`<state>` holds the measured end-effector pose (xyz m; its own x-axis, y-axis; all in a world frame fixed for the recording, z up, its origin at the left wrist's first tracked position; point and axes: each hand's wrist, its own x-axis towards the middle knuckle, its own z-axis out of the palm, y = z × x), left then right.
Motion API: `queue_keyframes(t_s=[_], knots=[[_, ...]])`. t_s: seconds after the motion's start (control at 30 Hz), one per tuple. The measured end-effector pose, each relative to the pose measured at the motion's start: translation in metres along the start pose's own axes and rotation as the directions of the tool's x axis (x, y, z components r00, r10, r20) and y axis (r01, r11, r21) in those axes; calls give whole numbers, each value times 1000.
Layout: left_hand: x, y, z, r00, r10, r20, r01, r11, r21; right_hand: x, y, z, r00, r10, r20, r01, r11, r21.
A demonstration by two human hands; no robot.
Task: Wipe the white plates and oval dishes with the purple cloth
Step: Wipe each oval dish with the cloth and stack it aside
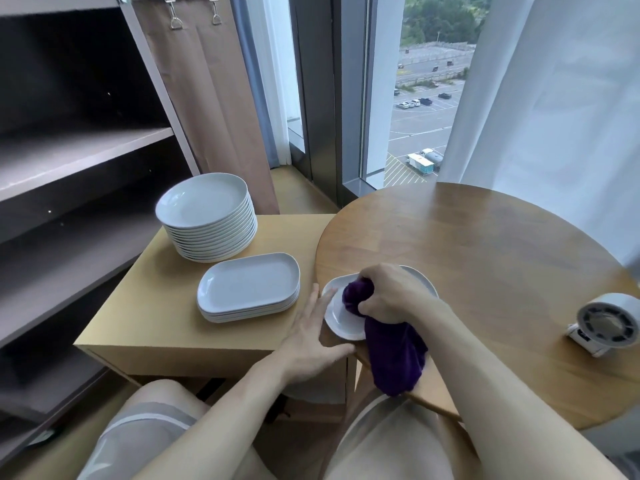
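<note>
**Q:** Where is the item being wiped?
**A:** One white dish (341,323) lies flat at the left edge of the round table (485,244), next to the side table (145,306).

**Q:** What is the right hand doing?
**A:** The right hand (388,296) is clenched around the bunched purple cloth (394,355) and presses it onto the dish's inner surface. The cloth's loose end hangs over the round table's near edge.

**Q:** And the left hand?
**A:** The left hand (311,337) lies flat with its fingers straight. The fingertips touch the dish's left rim and the thumb lies along the table edge. It grasps nothing.

**Q:** Where are the other items?
**A:** A stack of round plates (207,216) stands at the side table's far edge. A stack of oval dishes (247,285) sits just beside it, toward the right edge. A small white fan (606,323) stands at the round table's right edge, well apart from the dish.
</note>
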<state>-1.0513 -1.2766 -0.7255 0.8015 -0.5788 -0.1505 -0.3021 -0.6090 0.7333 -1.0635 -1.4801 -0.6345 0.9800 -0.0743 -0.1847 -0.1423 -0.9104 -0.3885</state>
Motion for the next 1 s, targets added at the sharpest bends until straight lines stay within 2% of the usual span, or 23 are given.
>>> queue_keyframes(t_s=[0.1,0.2,0.33,0.43,0.53,0.63,0.73,0.8,0.87,0.93,1.0], knots=[[-2,-6,4,985,144,-94,-121,969,216,2,4,-7,999,10,-44,-8,1000,29],[-2,-5,3,952,245,-181,-182,934,307,2,8,-11,997,36,-65,-31,997,72],[-3,2,-8,886,434,-165,-293,797,528,2,15,-19,995,72,-62,-62,987,150],[-2,16,-22,873,454,-175,-310,797,519,2,18,-28,989,94,-112,-70,978,198],[1,33,-38,869,444,-215,-324,842,431,2,19,-40,968,132,-213,-72,961,267],[3,46,-44,882,397,-254,-314,897,311,1,20,-52,916,189,-354,-53,932,359],[4,52,-40,928,245,-282,-234,970,71,0,16,-59,818,237,-524,10,906,424],[6,56,-37,948,118,-294,-165,976,-140,-1,14,-59,766,252,-592,48,895,443],[10,58,-35,953,-20,-302,-102,918,-384,-1,13,-57,754,254,-606,64,890,451],[13,57,-29,951,-161,-265,-30,802,-597,-1,15,-53,774,250,-582,59,886,459],[16,52,-25,946,-260,-196,33,675,-737,0,18,-48,803,247,-543,40,886,463]])
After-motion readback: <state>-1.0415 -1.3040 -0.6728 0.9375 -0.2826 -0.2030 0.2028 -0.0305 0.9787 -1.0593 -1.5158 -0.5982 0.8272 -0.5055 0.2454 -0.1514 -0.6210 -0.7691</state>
